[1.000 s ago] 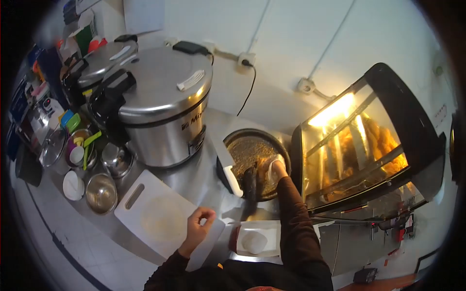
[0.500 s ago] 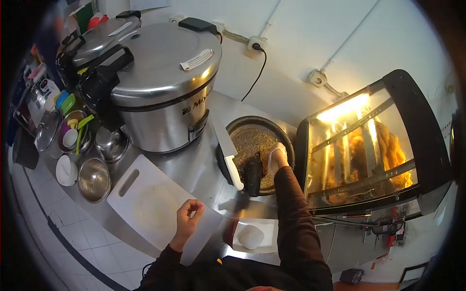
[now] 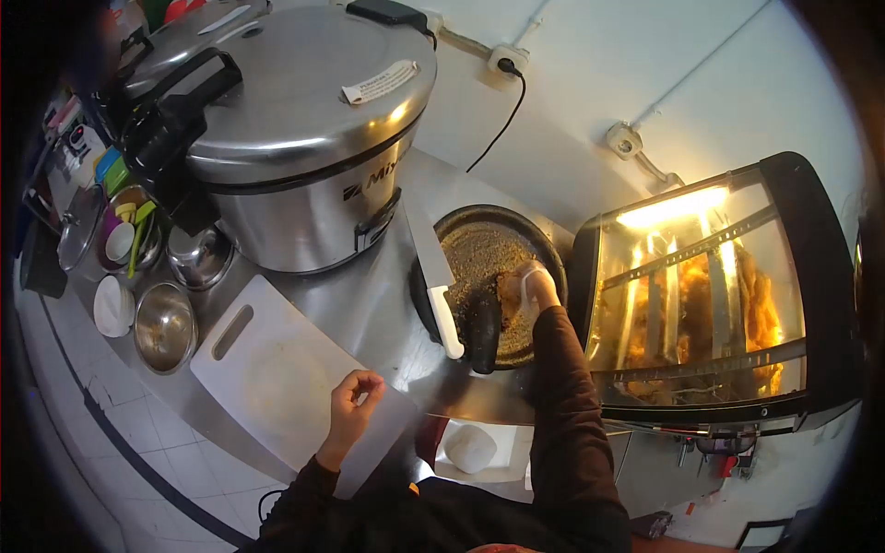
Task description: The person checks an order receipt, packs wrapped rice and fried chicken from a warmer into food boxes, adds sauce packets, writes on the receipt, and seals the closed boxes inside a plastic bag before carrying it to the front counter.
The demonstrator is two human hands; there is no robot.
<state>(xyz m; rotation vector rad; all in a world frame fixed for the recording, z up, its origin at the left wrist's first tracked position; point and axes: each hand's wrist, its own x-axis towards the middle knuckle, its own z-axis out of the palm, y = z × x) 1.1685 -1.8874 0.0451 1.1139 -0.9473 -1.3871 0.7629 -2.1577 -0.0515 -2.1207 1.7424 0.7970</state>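
Note:
My right hand (image 3: 538,287), seemingly in a thin clear plastic glove, reaches into a wide black stone mortar (image 3: 445,218). Its fingers are closed on a brown, crusty piece of fried food (image 3: 509,291), partly hidden by the hand. Coarse brown crumbs or paste coat the mortar's inside. A dark pestle (image 3: 483,336) rests over the near rim. Beside it a kitchen knife (image 3: 443,311) with a white handle lies across the mortar's left edge. Above a white cutting board (image 3: 267,355), my left hand (image 3: 356,403) is curled, thumb meeting fingers, with nothing visible in it.
A lit glass warming cabinet (image 3: 691,304) with golden-brown food stands right of the mortar. A large steel rice cooker (image 3: 304,203) is at the back left. Steel bowls (image 3: 166,327) line the left edge. A white rounded mound (image 3: 470,448) sits on a white tray near my body.
The view has shifted slightly. My right hand has turned a little inside the mortar, and more of the brown piece shows. My left hand stays curled over the board.

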